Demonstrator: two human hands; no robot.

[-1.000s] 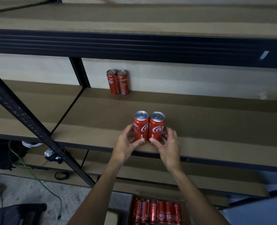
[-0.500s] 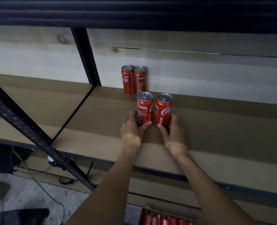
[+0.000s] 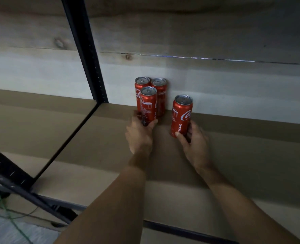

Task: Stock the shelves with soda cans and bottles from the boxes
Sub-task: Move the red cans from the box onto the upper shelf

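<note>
Two red soda cans (image 3: 160,88) stand side by side against the back wall of the brown shelf (image 3: 96,155). Directly in front of them stands a third red can (image 3: 148,104), and my left hand (image 3: 140,136) grips its base. To the right, apart from the others, a fourth red can (image 3: 181,115) stands upright; my right hand (image 3: 195,143) holds its lower part with thumb and fingers around it. Both forearms reach deep over the shelf.
A black metal upright (image 3: 85,50) stands at the back left of the cans, and a black diagonal brace (image 3: 13,176) crosses the lower left. Pale wooden boards form the back wall. A green cable (image 3: 13,224) lies on the floor at the lower left.
Both hands have pushed their cans from the shelf's front towards the back wall. The two cans have parted: the left one now stands against the rear pair, the right one apart to the right.
</note>
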